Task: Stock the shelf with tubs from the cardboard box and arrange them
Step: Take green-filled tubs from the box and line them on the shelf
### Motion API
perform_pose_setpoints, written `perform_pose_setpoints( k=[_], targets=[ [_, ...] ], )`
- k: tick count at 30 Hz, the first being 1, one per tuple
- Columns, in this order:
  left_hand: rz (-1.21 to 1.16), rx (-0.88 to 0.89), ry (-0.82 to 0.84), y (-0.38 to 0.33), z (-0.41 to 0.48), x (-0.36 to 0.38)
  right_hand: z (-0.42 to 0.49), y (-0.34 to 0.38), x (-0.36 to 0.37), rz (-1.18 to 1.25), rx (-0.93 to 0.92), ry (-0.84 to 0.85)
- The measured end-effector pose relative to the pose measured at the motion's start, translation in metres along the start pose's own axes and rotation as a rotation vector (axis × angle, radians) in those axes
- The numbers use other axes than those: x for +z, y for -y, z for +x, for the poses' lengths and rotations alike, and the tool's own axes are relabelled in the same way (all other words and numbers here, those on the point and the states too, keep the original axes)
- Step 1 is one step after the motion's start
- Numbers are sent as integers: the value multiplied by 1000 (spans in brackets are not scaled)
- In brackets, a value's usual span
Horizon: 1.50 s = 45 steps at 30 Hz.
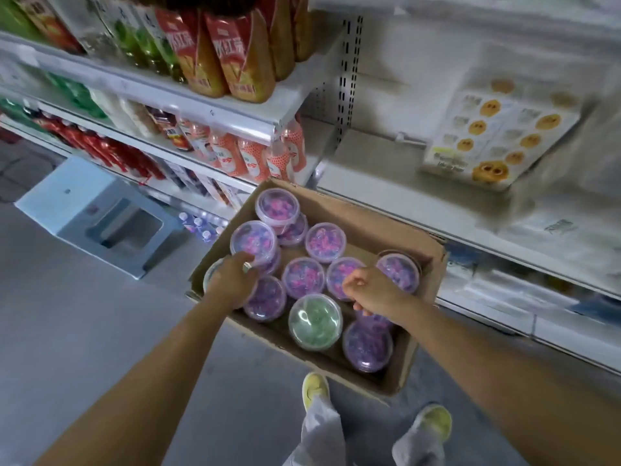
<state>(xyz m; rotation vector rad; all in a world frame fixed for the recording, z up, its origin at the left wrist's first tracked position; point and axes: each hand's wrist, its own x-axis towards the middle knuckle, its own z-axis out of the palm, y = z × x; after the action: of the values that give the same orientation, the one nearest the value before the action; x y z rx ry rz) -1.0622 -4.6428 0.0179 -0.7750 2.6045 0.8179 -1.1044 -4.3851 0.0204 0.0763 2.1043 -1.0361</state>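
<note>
A shop aisle: white metal shelves (215, 105) carry rows of bottled drinks (235, 55) facing a grey floor (67, 331).

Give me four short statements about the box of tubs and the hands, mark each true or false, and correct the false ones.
1. Both the left hand and the right hand are over the cardboard box. True.
2. Every tub in the box is purple. False: one green tub lies among the purple tubs, near the front of the box.
3. The drink bottles stand on shelves to the right of the box. False: the drink bottles are on the shelves to its left.
4. The tubs in the box have their lids on. True.
</note>
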Motion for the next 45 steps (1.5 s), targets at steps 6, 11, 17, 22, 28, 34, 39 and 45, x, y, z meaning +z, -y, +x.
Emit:
perform_pose_setpoints(
  k=[6, 11, 17, 22, 28, 34, 39, 45],
  targets=[
    [217, -93, 57, 57, 32, 4, 18, -24, 45, -130, 225, 120],
    [313, -99, 79, 69, 46, 18, 26, -41, 64, 24, 323, 93],
    [311, -175, 38, 79, 61, 17, 37, -53, 84, 264, 416, -40],
    [266, -112, 48, 64, 56, 10, 34, -43, 81, 404, 344, -98],
    [237, -57, 8, 16, 17, -6, -2, -25, 14, 692, 349, -198],
    [-138, -60, 82, -71, -46, -10, -72, -31, -83, 977, 236, -179],
    [-461, -40, 107, -170, -109, 13, -143, -69, -172, 1114, 87, -168],
    [-713, 5, 249, -273, -187, 62, -228, -133, -269, 1091, -45, -270]
  ],
)
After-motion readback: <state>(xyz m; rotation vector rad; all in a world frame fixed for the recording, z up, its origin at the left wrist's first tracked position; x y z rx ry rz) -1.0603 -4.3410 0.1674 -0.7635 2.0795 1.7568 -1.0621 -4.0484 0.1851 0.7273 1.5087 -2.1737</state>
